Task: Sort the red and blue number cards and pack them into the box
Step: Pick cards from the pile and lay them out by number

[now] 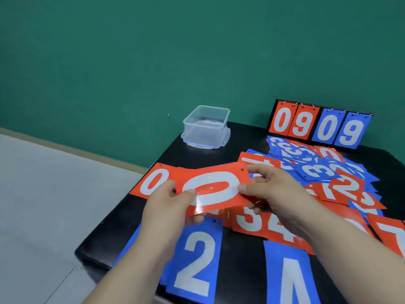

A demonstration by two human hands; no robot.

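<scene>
A red card with a white 0 [215, 189] hangs sideways above the black table [122, 233]. My left hand [168, 207] pinches its left end and my right hand [269, 189] pinches its right end. Another red 0 card [153, 181] lies flat behind my left hand. A blue 2 card [197, 262] and a blue 4 card [289, 275] lie near the front edge. A red 3 and 4 card [260, 224] lies under my right wrist. Several mixed red and blue cards [328, 174] are heaped at the right. The clear plastic box [206, 126] stands open at the back left corner.
A black flip scoreboard [320, 126] reading 09 in red and 09 in blue stands at the table's back edge. The box rests on its clear lid [226, 139]. A green wall rises behind, and grey floor lies to the left of the table.
</scene>
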